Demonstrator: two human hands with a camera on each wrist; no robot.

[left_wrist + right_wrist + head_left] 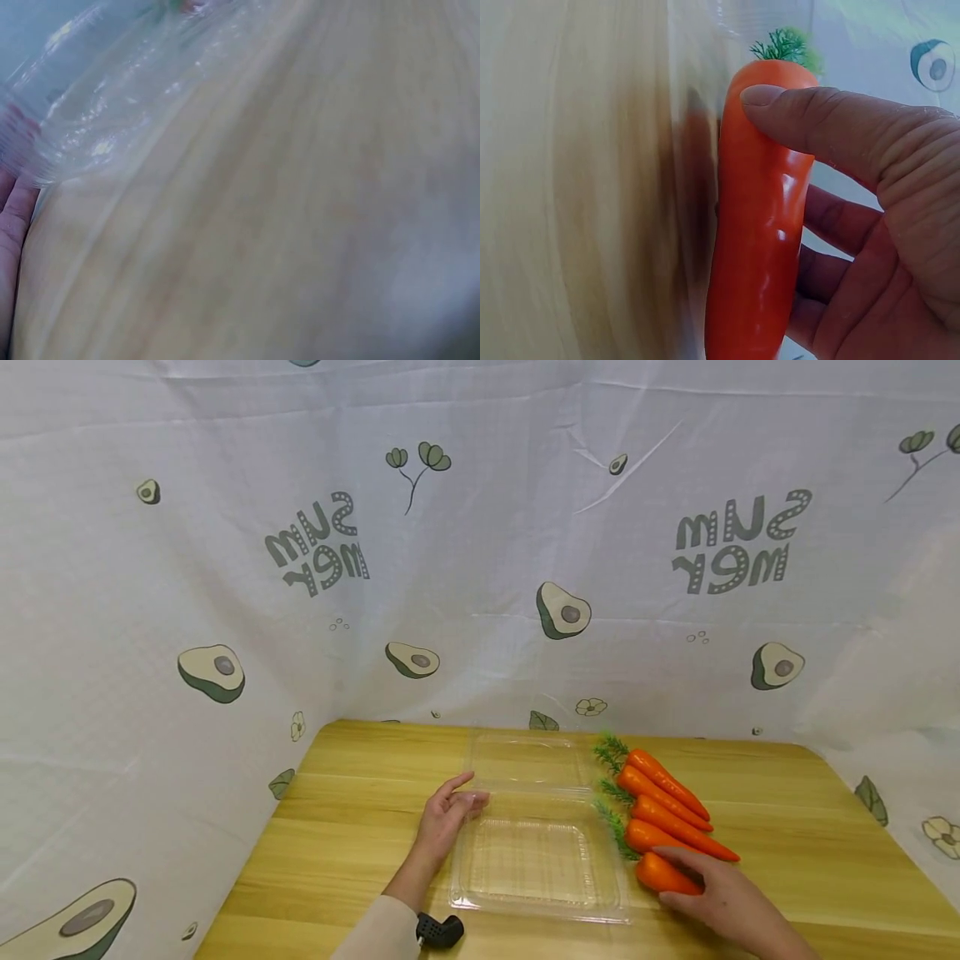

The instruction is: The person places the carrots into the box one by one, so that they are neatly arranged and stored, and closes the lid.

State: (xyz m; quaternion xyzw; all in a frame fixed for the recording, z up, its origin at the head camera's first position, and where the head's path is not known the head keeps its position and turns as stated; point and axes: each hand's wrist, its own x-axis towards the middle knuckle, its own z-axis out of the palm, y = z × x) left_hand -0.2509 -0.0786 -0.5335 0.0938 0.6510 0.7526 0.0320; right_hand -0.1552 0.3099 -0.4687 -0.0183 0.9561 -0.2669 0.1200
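Note:
A clear plastic clamshell box (pixel 536 906) lies opened out, its lid (pixel 528 760) away from me and its tray nearer. My left hand (pixel 444 814) is at the box's left side near the fold, fingers loosely extended and touching the plastic. In the left wrist view, fingers (pixel 13 217) show at the plastic's edge. With thumb and fingers, my right hand (pixel 712 893) grips the nearest orange carrot (pixel 754 225) around its thick end, close to its green top (pixel 784 46). Beyond it several more carrots (pixel 678 822) lie side by side, green tops toward the box.
The wooden table (pixel 337 843) carries everything. A white cloth with avocado prints (pixel 480 568) hangs behind it and along the sides. A black device (pixel 441 931) is at my left wrist, by the sleeve (pixel 384 931).

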